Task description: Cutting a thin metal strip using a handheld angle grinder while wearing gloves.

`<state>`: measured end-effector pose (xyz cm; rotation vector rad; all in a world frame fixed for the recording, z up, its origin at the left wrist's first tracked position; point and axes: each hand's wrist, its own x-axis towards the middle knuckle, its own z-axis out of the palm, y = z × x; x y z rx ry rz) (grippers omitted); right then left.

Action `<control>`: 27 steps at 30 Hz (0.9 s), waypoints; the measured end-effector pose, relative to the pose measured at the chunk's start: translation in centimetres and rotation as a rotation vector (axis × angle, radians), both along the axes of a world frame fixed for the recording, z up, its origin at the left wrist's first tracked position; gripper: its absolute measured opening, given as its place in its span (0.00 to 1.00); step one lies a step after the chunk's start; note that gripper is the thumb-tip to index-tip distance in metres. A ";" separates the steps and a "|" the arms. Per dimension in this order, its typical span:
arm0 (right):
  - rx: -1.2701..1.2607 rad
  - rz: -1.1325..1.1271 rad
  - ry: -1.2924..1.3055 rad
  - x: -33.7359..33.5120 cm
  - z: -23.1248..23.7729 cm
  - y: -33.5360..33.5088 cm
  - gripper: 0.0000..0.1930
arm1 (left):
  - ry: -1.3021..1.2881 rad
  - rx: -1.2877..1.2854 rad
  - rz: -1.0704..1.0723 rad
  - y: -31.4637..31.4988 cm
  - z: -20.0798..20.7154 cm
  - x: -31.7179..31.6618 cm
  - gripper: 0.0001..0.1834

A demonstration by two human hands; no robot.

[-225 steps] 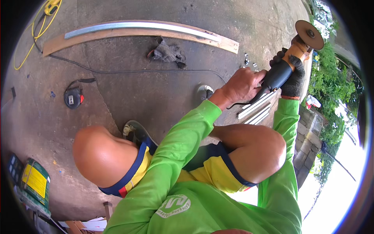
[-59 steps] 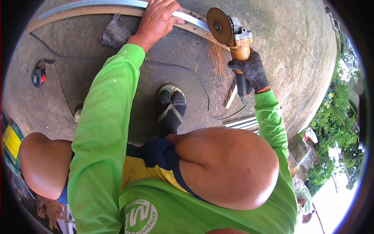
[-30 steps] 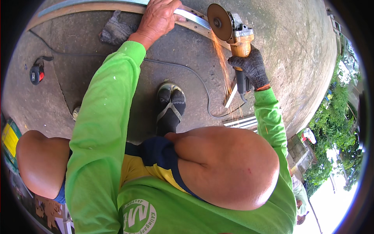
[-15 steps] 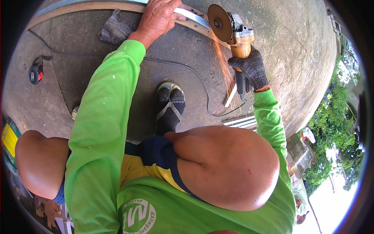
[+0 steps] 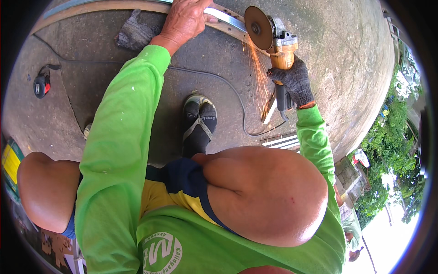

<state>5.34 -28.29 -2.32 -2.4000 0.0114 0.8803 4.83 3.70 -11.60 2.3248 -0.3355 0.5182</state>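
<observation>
My bare left hand point(image 5: 187, 20) is closed around a shiny metal strip point(image 5: 226, 19), which lies along a long wooden plank point(image 5: 114, 6). My right hand point(image 5: 295, 80), in a dark grey knitted glove, grips the body of an angle grinder point(image 5: 284, 55). The brown cutting disc point(image 5: 258, 28) meets the metal strip near its right end. Orange sparks point(image 5: 259, 73) stream down from the contact toward the floor. The exact spot of contact is partly hidden behind the disc.
A grey glove point(image 5: 136, 34) lies by the plank, left of my left hand. The grinder's cord point(image 5: 219, 75) loops over the concrete floor. A tape measure point(image 5: 42, 84) sits at the far left. White strips point(image 5: 280, 141) lie near my right forearm. Another person point(image 5: 350, 228) is at the right.
Both hands hold nearly the same places. The grinder has shifted very slightly, and the sparks keep streaming with a slightly different spread.
</observation>
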 end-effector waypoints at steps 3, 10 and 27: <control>-0.033 -0.006 -0.006 -0.1 -0.1 0.0 0.27 | -0.001 -0.006 0.000 0.0 0.1 0.0 0.08; -0.043 0.005 -0.019 -0.3 -0.5 -0.3 0.27 | 0.011 -0.010 -0.003 0.1 0.2 0.0 0.08; -0.073 0.016 -0.054 -1.0 0.1 0.1 0.28 | 0.011 -0.020 -0.002 0.2 0.0 -0.1 0.09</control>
